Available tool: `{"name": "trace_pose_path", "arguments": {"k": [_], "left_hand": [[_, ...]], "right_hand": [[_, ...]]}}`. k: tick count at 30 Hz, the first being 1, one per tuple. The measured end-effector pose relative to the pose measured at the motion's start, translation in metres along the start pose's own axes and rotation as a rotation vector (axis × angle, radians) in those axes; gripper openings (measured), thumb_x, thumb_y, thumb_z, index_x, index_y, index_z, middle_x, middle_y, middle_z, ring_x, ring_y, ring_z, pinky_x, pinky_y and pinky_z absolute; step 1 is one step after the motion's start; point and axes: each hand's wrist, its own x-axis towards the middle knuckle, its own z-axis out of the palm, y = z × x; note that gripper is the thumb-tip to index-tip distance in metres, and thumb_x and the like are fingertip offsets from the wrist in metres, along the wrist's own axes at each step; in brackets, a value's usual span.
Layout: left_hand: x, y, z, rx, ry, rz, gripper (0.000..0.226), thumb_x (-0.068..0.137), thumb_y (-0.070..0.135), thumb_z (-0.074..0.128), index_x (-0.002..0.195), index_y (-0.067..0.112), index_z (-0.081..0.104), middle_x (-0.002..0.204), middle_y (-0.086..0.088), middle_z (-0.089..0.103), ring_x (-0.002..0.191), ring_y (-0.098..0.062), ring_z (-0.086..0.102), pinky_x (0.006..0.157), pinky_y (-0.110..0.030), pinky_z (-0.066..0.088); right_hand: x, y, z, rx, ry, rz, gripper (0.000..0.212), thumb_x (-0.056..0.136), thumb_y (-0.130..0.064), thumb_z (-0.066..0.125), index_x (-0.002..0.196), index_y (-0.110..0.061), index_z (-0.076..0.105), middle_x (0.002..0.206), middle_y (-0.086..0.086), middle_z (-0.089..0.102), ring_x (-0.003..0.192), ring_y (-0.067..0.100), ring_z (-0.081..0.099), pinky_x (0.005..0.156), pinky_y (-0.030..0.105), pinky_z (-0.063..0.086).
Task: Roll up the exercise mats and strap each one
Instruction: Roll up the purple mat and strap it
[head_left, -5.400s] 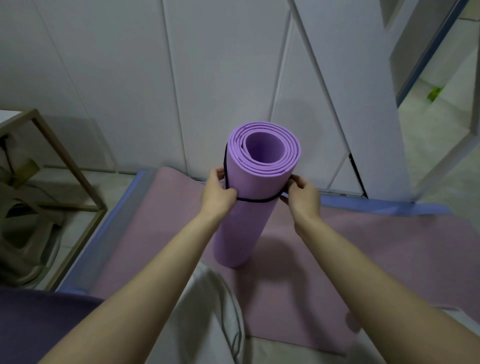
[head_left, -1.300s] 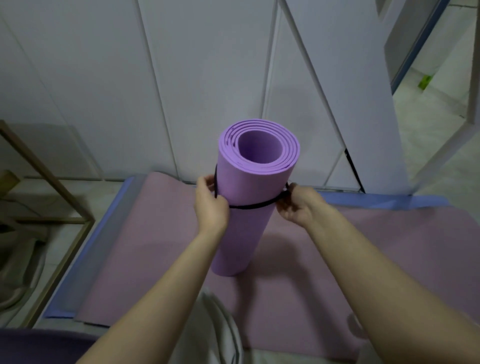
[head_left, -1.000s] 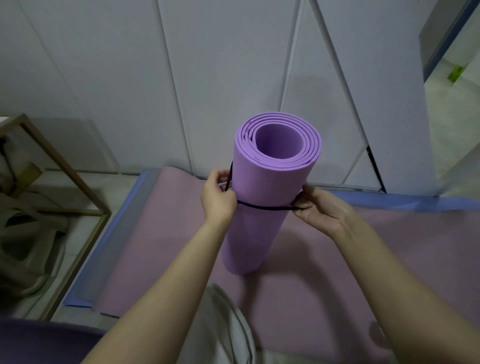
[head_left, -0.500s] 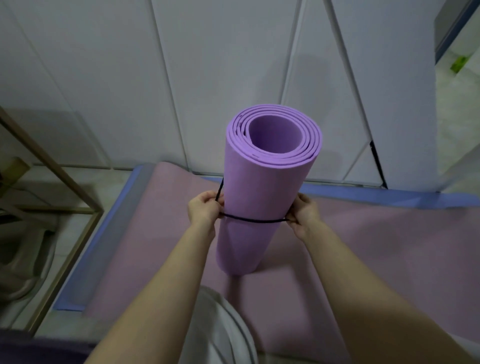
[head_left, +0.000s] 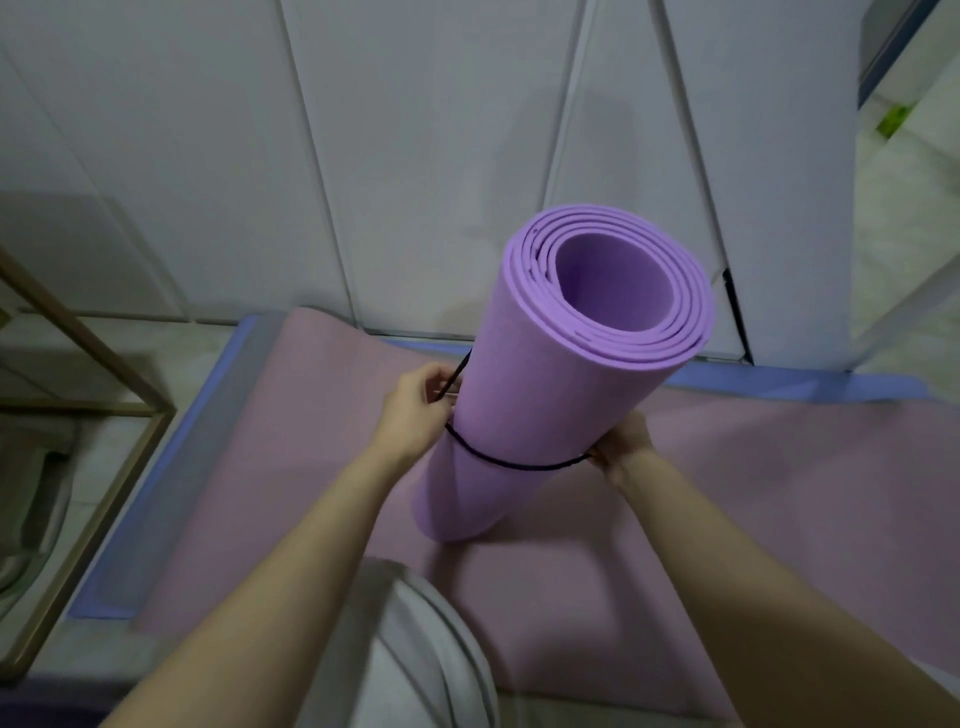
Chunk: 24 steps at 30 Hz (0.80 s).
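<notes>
The left hand (head_left: 415, 410) pinches a thin black elastic cord (head_left: 514, 464) at the left side of a rolled purple foam exercise mat (head_left: 545, 389). The right hand (head_left: 623, 441) grasps the same cord on the roll's right side. The cord makes 1 loop round the roll's lower half. The roll stands on end at frame centre, leaning toward the upper right, on a flat pink mat (head_left: 291, 467) laid over a blue mat (head_left: 779, 384). White panelled doors (head_left: 415, 156) rise behind, and a brass frame (head_left: 78, 406) is at the left.

Both hands, left hand (head_left: 413, 415) and right hand (head_left: 621, 441), pinch a black strap (head_left: 511, 464) around the upright rolled purple mat (head_left: 545, 395).
</notes>
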Motion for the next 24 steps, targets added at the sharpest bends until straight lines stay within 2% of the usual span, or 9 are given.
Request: {"name": "trace_pose_path", "arguments": {"k": [2, 5, 7, 10, 12, 15, 19, 21, 24], "left_hand": [[0.008, 0.01, -0.009, 0.201, -0.039, -0.009, 0.03, 0.083, -0.003, 0.05, 0.064, 0.02, 0.053, 0.062, 0.008, 0.058, 0.064, -0.016, 0.051, 0.068, -0.03, 0.044], [0.013, 0.021, -0.017, 0.446, -0.078, 0.088, 0.011, 0.085, 0.004, 0.051, 0.09, 0.004, 0.061, 0.088, -0.009, 0.066, 0.081, -0.025, 0.055, 0.069, -0.03, 0.042], [0.006, 0.026, -0.018, 0.313, -0.105, 0.178, 0.025, 0.085, -0.003, 0.051, 0.108, 0.002, 0.06, 0.1, -0.004, 0.066, 0.088, -0.017, 0.058, 0.072, -0.019, 0.044], [-0.005, 0.034, -0.018, 0.104, -0.133, 0.21, 0.04, 0.082, -0.018, 0.046, 0.114, 0.0, 0.059, 0.103, -0.001, 0.065, 0.088, -0.003, 0.058, 0.074, -0.008, 0.046], [-0.003, 0.036, -0.021, -0.005, -0.138, 0.129, 0.042, 0.079, -0.024, 0.043, 0.112, -0.006, 0.061, 0.103, -0.01, 0.068, 0.088, -0.012, 0.061, 0.076, -0.018, 0.051], [0.001, 0.041, -0.027, -0.01, -0.141, 0.009, 0.034, 0.079, -0.025, 0.039, 0.102, -0.013, 0.062, 0.087, -0.015, 0.065, 0.069, -0.018, 0.056, 0.056, -0.018, 0.049], [0.002, 0.039, -0.032, -0.011, -0.139, -0.093, 0.03, 0.074, -0.025, 0.036, 0.09, -0.018, 0.061, 0.076, -0.017, 0.056, 0.051, -0.014, 0.05, 0.044, -0.016, 0.045], [0.004, 0.036, -0.034, -0.041, -0.121, -0.147, 0.027, 0.078, -0.021, 0.04, 0.093, -0.015, 0.061, 0.078, -0.017, 0.056, 0.054, -0.016, 0.052, 0.043, -0.017, 0.047], [0.006, 0.031, -0.034, -0.106, -0.097, -0.172, 0.018, 0.084, -0.011, 0.052, 0.099, -0.013, 0.062, 0.083, -0.016, 0.059, 0.062, -0.017, 0.053, 0.048, -0.017, 0.05]], "right_hand": [[0.0, 0.002, 0.0, -0.131, -0.006, -0.069, 0.024, 0.086, -0.002, 0.048, 0.065, -0.013, 0.047, 0.065, 0.003, 0.047, 0.061, 0.016, 0.043, 0.049, 0.022, 0.038], [-0.003, 0.008, -0.001, -0.376, 0.05, -0.203, 0.025, 0.09, 0.008, 0.045, 0.073, -0.005, 0.057, 0.081, 0.008, 0.056, 0.082, 0.02, 0.044, 0.069, 0.033, 0.037], [-0.008, 0.011, -0.001, -0.46, 0.101, -0.277, 0.017, 0.087, 0.009, 0.047, 0.09, 0.009, 0.063, 0.088, 0.017, 0.061, 0.082, 0.02, 0.045, 0.068, 0.034, 0.035], [-0.007, 0.011, -0.008, -0.466, 0.026, -0.329, 0.02, 0.088, 0.014, 0.047, 0.105, 0.017, 0.058, 0.104, 0.03, 0.063, 0.084, 0.02, 0.046, 0.075, 0.044, 0.044], [-0.009, 0.009, -0.011, -0.462, -0.097, -0.33, 0.029, 0.089, 0.012, 0.049, 0.117, 0.012, 0.055, 0.11, 0.025, 0.06, 0.086, 0.021, 0.052, 0.079, 0.04, 0.049], [-0.013, 0.008, -0.015, -0.394, -0.152, -0.418, 0.032, 0.085, -0.004, 0.059, 0.117, -0.008, 0.054, 0.113, 0.019, 0.061, 0.095, 0.022, 0.055, 0.088, 0.041, 0.05], [-0.018, -0.002, -0.013, -0.241, -0.209, -0.314, 0.038, 0.095, 0.01, 0.041, 0.132, 0.003, 0.044, 0.093, -0.004, 0.056, 0.076, 0.004, 0.05, 0.061, 0.009, 0.048], [-0.011, -0.008, -0.004, -0.284, -0.198, -0.237, 0.032, 0.095, 0.012, 0.039, 0.125, 0.011, 0.05, 0.093, 0.001, 0.059, 0.07, 0.008, 0.047, 0.061, 0.02, 0.049], [-0.003, -0.009, 0.009, -0.324, -0.109, -0.168, 0.018, 0.084, 0.001, 0.049, 0.085, 0.015, 0.061, 0.101, 0.025, 0.065, 0.081, 0.018, 0.04, 0.068, 0.04, 0.043]]}}
